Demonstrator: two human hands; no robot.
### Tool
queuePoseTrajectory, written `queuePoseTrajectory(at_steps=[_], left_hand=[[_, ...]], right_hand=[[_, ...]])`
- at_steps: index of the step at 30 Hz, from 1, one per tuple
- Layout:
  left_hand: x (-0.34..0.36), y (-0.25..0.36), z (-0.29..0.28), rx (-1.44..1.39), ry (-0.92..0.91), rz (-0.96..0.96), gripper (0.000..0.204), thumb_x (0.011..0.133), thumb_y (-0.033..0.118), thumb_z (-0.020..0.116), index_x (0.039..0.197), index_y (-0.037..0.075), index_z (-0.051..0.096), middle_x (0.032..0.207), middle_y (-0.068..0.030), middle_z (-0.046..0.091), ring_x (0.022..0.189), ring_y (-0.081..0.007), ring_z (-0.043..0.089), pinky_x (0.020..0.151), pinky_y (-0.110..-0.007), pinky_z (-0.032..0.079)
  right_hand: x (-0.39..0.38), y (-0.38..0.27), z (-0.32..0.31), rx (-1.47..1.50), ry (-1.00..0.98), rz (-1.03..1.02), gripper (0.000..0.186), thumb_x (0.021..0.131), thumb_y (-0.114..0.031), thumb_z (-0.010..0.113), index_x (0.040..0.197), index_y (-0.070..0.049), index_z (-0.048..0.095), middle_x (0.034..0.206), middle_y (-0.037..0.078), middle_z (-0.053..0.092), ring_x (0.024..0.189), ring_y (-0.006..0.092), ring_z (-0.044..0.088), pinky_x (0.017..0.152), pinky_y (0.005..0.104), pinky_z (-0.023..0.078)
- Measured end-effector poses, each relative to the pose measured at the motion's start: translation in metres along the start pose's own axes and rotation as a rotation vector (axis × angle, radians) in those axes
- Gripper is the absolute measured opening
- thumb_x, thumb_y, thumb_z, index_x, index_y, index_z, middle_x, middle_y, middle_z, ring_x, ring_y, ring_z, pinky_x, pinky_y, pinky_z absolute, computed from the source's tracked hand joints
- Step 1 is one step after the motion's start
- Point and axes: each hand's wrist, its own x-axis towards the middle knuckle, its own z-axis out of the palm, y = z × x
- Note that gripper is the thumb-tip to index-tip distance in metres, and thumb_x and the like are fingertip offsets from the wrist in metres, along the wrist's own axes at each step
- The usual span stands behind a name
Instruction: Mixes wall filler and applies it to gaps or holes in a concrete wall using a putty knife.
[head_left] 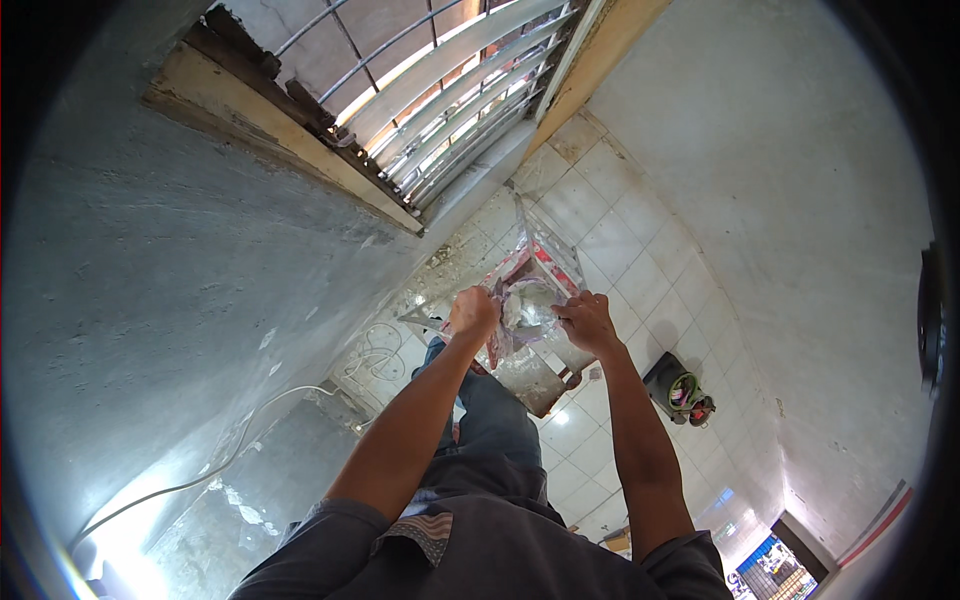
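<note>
Between my hands is a round, whitish, see-through plastic thing [529, 306] with a purple-tinged edge, which looks like an open plastic bag. My left hand [473, 314] is closed in a fist at its left edge. On the opposite side my right hand [588, 322] has its fingers bent in a pinch at the right edge. What lies inside the fingers is too small to make out fully. Below the plastic stands a worn, stained stand [530, 378] with a greyish top and red-and-white sides.
A dark bag or container [672, 388] with green and red items stands on the tiled floor [640, 265] to the right. A pale cable [238, 440] runs along the grey wall [200, 260] at left. Ahead is a louvred window [450, 95] with bars.
</note>
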Motion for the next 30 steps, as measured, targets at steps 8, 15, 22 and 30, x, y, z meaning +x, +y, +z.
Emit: queuePoseTrajectory(at_steps=[8,15,22,30], left_hand=[[0.009,-0.059,0.020,-0.497,-0.162,-0.098,0.036,0.079,0.034,0.059,0.090,0.001,0.069,0.084,-0.0224,0.067,0.082,-0.0360,0.066,0.074,-0.045,0.049],[-0.021,-0.060,0.026,-0.558,-0.042,-0.137,0.036,0.084,0.030,0.057,0.087,-0.005,0.064,0.077,-0.0256,0.064,0.078,-0.0394,0.064,0.072,-0.047,0.046],[-0.042,-0.036,0.015,-0.425,0.077,0.042,0.039,0.083,0.030,0.060,0.080,-0.009,0.062,0.073,-0.0284,0.062,0.068,-0.0407,0.062,0.064,-0.048,0.046],[-0.040,-0.039,0.017,-0.398,0.020,0.011,0.042,0.083,0.033,0.058,0.081,-0.009,0.062,0.075,-0.0294,0.062,0.072,-0.0416,0.063,0.067,-0.049,0.046]], right_hand=[[0.001,-0.015,0.006,0.010,0.055,0.075,0.025,0.082,-0.021,0.069,0.106,-0.024,0.072,0.085,0.000,0.066,0.097,0.0201,0.056,0.088,0.0431,0.036],[-0.003,-0.034,0.010,-0.155,0.119,0.074,0.025,0.084,-0.020,0.063,0.106,-0.027,0.071,0.091,0.003,0.066,0.105,0.0245,0.054,0.096,0.0475,0.032],[-0.012,-0.032,0.006,-0.187,0.156,0.030,0.026,0.083,-0.020,0.062,0.107,-0.027,0.071,0.091,0.004,0.065,0.108,0.0263,0.052,0.098,0.0488,0.031],[-0.020,0.000,0.028,0.081,0.122,0.099,0.026,0.079,-0.024,0.070,0.105,-0.027,0.072,0.084,0.001,0.065,0.101,0.0261,0.055,0.089,0.0459,0.037]])
